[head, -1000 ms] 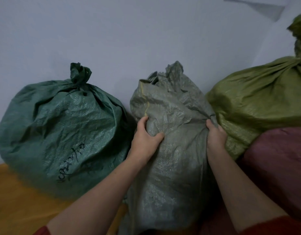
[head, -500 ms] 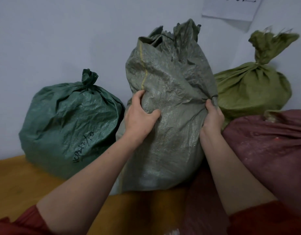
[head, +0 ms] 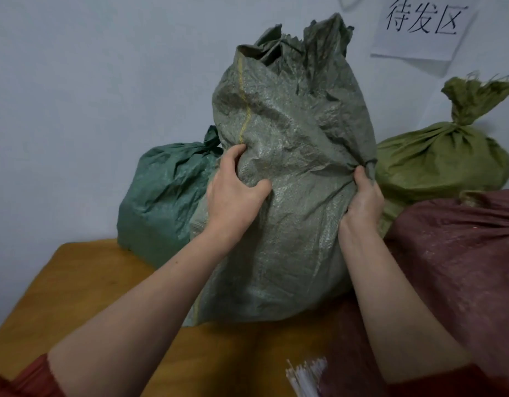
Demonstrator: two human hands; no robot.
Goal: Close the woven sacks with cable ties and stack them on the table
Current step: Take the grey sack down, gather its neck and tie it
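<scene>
A grey-green woven sack (head: 290,167) with a yellow seam stands upright in the middle, its mouth crumpled at the top with no tie visible. My left hand (head: 233,193) grips a fold of its front left side. My right hand (head: 365,196) grips the fabric on its right side. The sack's bottom is at the wooden table (head: 75,285). White cable ties (head: 305,376) lie in a bundle at the table's near edge.
A tied teal sack (head: 161,202) stands behind on the left against the wall. An olive-green tied sack (head: 442,156) sits on a dark red sack (head: 462,253) at the right. A paper sign (head: 422,27) hangs on the wall.
Both hands have lifted the grey-green sack upward and held it upright; more of the table, the wall sign and the cable ties have come into view.
</scene>
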